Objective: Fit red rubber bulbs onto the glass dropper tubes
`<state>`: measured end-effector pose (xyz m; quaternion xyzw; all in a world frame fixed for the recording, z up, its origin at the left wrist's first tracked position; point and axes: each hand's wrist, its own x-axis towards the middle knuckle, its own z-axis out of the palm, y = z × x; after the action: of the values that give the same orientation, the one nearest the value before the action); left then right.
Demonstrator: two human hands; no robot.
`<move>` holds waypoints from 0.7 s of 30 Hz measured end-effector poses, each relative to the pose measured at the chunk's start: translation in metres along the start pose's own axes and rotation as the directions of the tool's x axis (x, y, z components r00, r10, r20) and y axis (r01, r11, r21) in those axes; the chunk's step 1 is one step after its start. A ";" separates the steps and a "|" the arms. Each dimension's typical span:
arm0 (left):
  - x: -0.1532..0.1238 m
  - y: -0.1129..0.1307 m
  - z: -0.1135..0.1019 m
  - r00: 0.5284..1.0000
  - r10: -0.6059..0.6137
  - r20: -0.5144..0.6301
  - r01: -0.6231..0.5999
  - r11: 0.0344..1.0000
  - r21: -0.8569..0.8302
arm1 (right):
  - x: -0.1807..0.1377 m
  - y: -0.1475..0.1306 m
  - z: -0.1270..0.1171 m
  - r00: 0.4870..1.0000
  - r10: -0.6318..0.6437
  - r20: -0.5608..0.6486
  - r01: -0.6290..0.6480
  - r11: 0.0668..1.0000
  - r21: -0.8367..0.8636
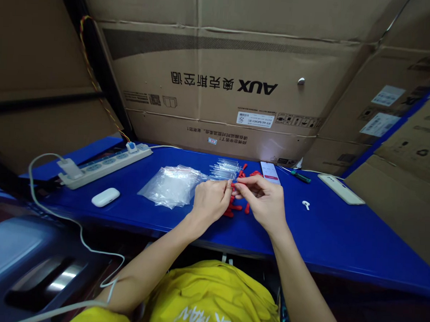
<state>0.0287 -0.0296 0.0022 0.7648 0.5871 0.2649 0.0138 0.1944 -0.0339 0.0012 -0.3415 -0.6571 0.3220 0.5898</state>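
Observation:
My left hand [212, 199] and my right hand [265, 198] meet over the blue table, fingertips close together. Between them is a small red rubber bulb [234, 185], pinched by both hands and partly covered by the fingers. More red bulbs [235, 207] lie loose under and around my hands. Just beyond, a bunch of thin clear tubes [224, 168], like glass droppers, rests on the table. Left of my left hand lies a stack of clear plastic bags [172, 185]. Whether a tube is also held in my fingers is hidden.
A white power strip [106, 165] with a plugged charger stands at the left, near a white earbud case [105, 197]. Behind my right hand lies a phone [270, 173]. Farther right are a screwdriver [300, 176], an earbud [306, 204] and another phone [341, 189]. Cardboard [218, 103] walls the back.

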 end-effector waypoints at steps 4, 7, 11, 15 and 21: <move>0.001 0.001 -0.002 1.000 -0.024 0.011 0.024 1.000 0.011 | -0.002 0.001 0.005 0.999 -0.042 -0.029 0.041 0.998 -0.037; 0.001 0.002 -0.002 0.999 -0.031 0.023 0.030 0.999 0.023 | -0.002 0.000 0.008 0.996 -0.072 -0.050 0.069 0.995 -0.066; 0.001 0.002 -0.001 0.999 -0.025 0.025 0.025 1.000 0.019 | -0.002 0.000 0.010 0.994 -0.081 -0.070 0.073 0.991 -0.109; 0.001 0.001 -0.001 0.999 -0.030 0.016 0.030 1.000 -0.006 | 0.000 0.000 0.007 0.999 -0.040 -0.012 0.039 0.997 -0.069; 0.000 0.002 -0.001 1.000 -0.029 0.005 0.029 1.000 0.013 | 0.001 -0.001 -0.001 0.999 -0.011 0.045 0.014 0.996 -0.083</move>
<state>0.0301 -0.0307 0.0034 0.7570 0.5997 0.2589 0.0139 0.1953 -0.0333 0.0025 -0.3545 -0.6852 0.2980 0.5622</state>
